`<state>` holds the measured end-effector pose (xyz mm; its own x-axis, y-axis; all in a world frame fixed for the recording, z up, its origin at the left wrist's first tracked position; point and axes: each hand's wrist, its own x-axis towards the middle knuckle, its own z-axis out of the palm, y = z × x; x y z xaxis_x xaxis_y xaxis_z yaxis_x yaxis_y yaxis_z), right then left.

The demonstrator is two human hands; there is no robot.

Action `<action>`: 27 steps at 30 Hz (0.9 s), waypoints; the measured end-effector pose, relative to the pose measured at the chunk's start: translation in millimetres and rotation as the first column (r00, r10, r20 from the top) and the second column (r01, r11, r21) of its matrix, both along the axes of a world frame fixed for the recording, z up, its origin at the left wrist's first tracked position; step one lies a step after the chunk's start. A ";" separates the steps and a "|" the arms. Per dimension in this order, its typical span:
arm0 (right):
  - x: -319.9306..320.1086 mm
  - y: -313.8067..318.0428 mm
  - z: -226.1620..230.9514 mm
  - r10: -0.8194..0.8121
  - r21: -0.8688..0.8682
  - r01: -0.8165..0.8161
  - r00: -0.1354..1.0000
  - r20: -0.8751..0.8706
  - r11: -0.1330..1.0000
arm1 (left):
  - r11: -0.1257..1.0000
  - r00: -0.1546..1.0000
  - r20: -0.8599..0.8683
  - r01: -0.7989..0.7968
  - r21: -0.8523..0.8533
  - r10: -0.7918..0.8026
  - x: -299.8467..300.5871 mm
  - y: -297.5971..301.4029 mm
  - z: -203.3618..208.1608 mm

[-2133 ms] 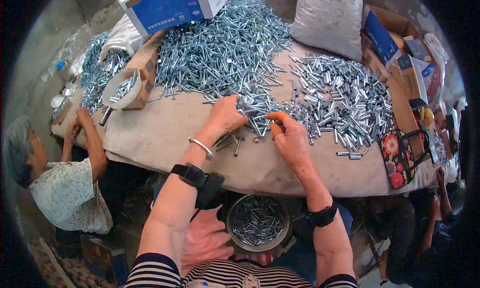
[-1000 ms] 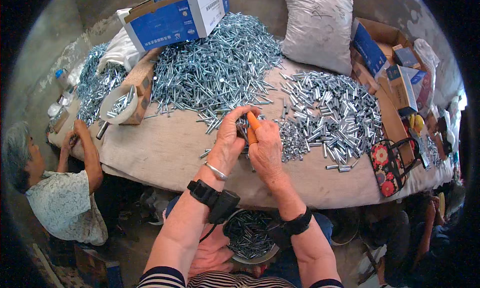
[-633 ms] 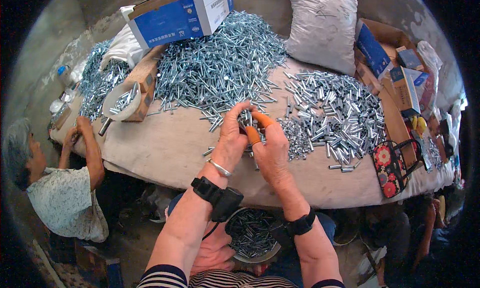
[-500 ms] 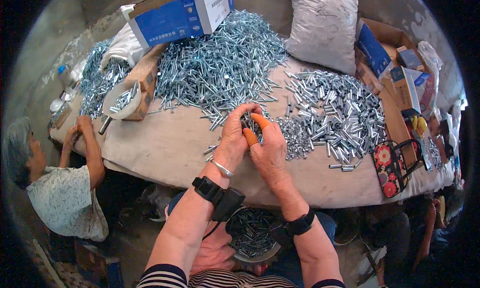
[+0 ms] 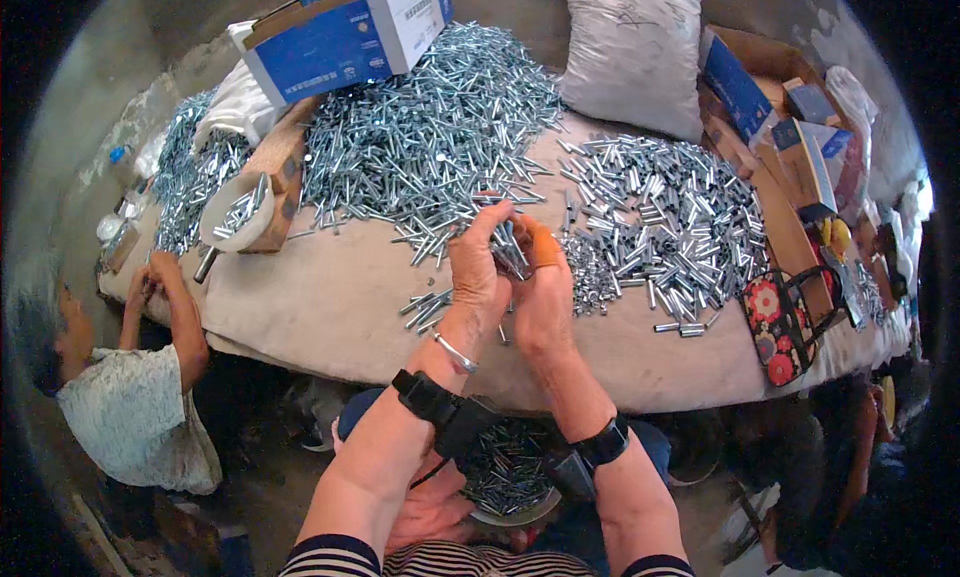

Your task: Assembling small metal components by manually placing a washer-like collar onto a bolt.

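My left hand (image 5: 478, 267) and my right hand (image 5: 543, 295) are together over the near middle of the cloth-covered table. Between them is a small bunch of metal bolts (image 5: 511, 254), its lower part hidden by palms and fingers. My left fingers curl round the bunch from the left. My right hand closes on it from the right, an orange finger cover (image 5: 546, 245) on one finger. Just beyond lies a large heap of long silvery bolts (image 5: 430, 127). Small nuts (image 5: 588, 277) lie right of my hands, next to a spread of short metal sleeves (image 5: 670, 227). Several loose bolts (image 5: 425, 307) rest beside my left wrist.
A blue and white carton (image 5: 330, 52) stands over the heap. Left of it are a white bowl (image 5: 238, 215) of metal parts and a co-worker's hands (image 5: 155, 274). A white sack (image 5: 632, 57), opened cartons (image 5: 790, 127) and a flowered bag (image 5: 778, 327) stand right. Below is a basin (image 5: 505, 467) of bolts.
My hands have turned slightly, and more of the metal bunch shows between them. The right thumb's orange cover has gone out of sight. The view has shifted a little.
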<state>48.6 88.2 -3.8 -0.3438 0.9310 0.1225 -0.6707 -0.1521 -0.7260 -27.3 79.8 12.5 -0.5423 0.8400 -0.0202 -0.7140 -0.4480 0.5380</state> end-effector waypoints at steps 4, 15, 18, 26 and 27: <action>2.6 14.9 -7.5 0.197 -0.191 -0.240 0.955 -0.220 0.952 | 0.996 0.955 -0.285 -0.082 0.025 0.086 20.6 -3.1 8.1; 16.1 21.6 -8.4 0.093 -0.033 -0.096 0.992 -0.082 0.995 | 0.976 0.735 -0.644 -0.194 0.102 0.214 46.9 -5.5 -0.3; 19.6 16.3 0.1 -0.065 0.202 0.033 0.986 0.151 0.979 | 0.990 0.782 -0.611 -0.134 0.032 0.126 46.4 -5.3 -7.6; 8.6 18.9 -4.7 0.095 -0.002 -0.095 0.994 0.045 0.996 | 0.986 0.976 -0.148 -0.164 -0.021 0.159 16.1 10.7 -14.9; 8.1 17.8 -2.2 0.096 -0.042 -0.095 0.995 0.029 0.995 | 0.991 0.996 0.002 -0.094 -0.090 0.095 11.4 10.2 -16.5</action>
